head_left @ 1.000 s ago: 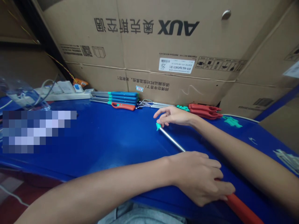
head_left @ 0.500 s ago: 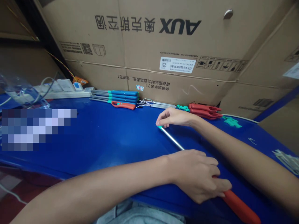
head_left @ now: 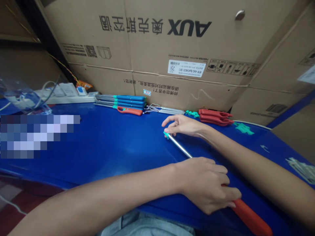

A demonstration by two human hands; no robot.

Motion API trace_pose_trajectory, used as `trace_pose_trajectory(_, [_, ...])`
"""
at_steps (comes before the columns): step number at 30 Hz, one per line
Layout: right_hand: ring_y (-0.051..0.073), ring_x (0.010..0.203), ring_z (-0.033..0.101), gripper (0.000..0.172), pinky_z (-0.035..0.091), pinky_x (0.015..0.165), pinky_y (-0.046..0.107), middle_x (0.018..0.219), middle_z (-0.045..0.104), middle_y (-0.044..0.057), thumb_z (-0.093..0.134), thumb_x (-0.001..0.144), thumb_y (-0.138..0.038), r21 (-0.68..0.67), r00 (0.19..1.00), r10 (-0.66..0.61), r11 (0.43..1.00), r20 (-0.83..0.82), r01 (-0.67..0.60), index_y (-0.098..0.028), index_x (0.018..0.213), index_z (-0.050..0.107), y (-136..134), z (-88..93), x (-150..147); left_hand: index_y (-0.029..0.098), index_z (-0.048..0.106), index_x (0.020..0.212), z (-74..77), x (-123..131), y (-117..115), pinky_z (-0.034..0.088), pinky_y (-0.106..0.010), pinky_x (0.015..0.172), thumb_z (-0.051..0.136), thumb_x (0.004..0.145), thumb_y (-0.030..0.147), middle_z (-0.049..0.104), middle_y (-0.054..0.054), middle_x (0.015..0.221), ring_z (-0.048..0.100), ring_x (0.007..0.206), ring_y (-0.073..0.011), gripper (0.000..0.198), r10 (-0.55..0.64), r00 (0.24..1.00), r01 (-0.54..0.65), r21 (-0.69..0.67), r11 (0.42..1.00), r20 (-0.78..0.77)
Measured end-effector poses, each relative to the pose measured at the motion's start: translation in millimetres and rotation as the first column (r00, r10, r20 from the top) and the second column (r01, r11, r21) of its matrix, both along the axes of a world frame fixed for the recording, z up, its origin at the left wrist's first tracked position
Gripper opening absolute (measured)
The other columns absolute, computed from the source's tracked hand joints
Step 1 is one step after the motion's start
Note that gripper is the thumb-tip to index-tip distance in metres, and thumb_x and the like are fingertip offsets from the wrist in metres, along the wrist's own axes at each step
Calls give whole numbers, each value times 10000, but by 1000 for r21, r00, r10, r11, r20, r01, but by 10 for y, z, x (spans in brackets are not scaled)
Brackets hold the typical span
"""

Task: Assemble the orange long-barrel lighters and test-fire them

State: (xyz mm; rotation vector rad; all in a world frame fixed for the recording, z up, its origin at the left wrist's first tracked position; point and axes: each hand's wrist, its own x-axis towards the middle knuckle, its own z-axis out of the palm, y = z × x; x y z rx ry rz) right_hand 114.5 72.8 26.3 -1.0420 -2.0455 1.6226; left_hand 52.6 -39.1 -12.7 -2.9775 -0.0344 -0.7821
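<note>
A long tool with a red handle and a thin metal rod lies across the blue table. My left hand is closed over the handle near where the rod begins. My right hand pinches the small green cap at the rod's far tip, its index finger stretched out.
Against the large cardboard boxes at the back lie blue-handled tools, one red-handled tool, loose metal rods, green caps and red handles. A power strip and clear plastic sit at the left.
My right hand's fingers have shifted on the green cap, with the index finger now extended. The tool and my left hand have barely moved.
</note>
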Motion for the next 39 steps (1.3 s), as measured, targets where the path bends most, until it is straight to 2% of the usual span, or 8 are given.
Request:
trace_pose_trajectory(16, [136, 690, 666, 242, 524, 691, 278, 762, 703, 30, 707, 817, -361, -2, 989, -33, 999, -145, 33, -175, 922, 596, -55, 4, -6, 137, 677, 873, 146, -85, 59, 359, -343, 521, 531, 911, 279, 659, -33, 672, 581, 681, -191, 207, 55, 997, -50, 88, 995, -61])
trace_pose_trajectory(21, [154, 769, 642, 326, 505, 731, 296, 846, 676, 55, 624, 856, -488, 187, 971, -184, 959, -152, 211, -162, 877, 628, -206, 213, 332, 139, 644, 852, 171, -268, 250, 379, -344, 590, 571, 879, 232, 673, -43, 713, 592, 739, -208, 121, 205, 976, -195, 136, 971, -70])
trace_pose_trajectory(24, [190, 859, 628, 361, 497, 799, 335, 906, 659, 49, 634, 835, -521, 318, 989, -146, 938, 2, 138, -173, 928, 647, -418, 273, 680, 128, 632, 910, 177, -386, 371, 403, -341, 697, 542, 923, 252, 692, -66, 782, 601, 772, -202, 154, 323, 945, -314, 134, 940, -50])
trace_pose_trajectory(27, [211, 931, 634, 470, 498, 809, 339, 992, 643, 61, 695, 807, -482, 75, 991, 98, 992, 96, -105, -187, 1159, 592, -636, 198, 980, 119, 617, 917, 218, -455, 422, 374, -335, 679, 531, 929, 231, 702, -74, 837, 597, 786, -189, 141, 357, 934, -353, 130, 926, -10])
trace_pose_trajectory(29, [191, 839, 661, 745, 523, 726, 331, 1002, 628, 67, 748, 757, -482, -154, 985, 149, 975, -88, -162, -219, 1364, 405, -747, 86, 1085, 130, 608, 929, 260, -461, 408, 342, -344, 659, 518, 929, 214, 704, -53, 823, 580, 777, -187, 123, 330, 943, -332, 139, 933, 37])
trace_pose_trajectory(32, [144, 649, 646, 871, 477, 527, 234, 862, 638, 30, 764, 751, -348, -279, 981, -1, 959, -192, -54, -236, 1442, 244, -861, -78, 1074, 138, 599, 891, 308, -429, 344, 308, -359, 664, 514, 912, 175, 699, -44, 809, 548, 785, -192, 96, 276, 958, -285, 201, 937, 74])
trace_pose_trajectory(35, [78, 430, 480, 776, 336, 386, 165, 611, 557, -66, 703, 703, -172, -356, 985, -60, 934, -159, -1, -206, 1385, 334, -951, -149, 949, 121, 595, 829, 313, -388, 286, 296, -359, 666, 523, 880, 120, 682, -55, 796, 523, 785, -190, 89, 246, 967, -254, 250, 934, 64])
trace_pose_trajectory(39, [34, 374, 283, 678, 255, 376, 145, 489, 401, -137, 606, 693, -113, -365, 980, -181, 921, -85, 139, -219, 1327, 392, -1054, -142, 841, 113, 600, 816, 290, -362, 255, 294, -347, 666, 541, 856, 94, 654, -44, 762, 508, 781, -182, 74, 253, 967, -255, 247, 935, 41])
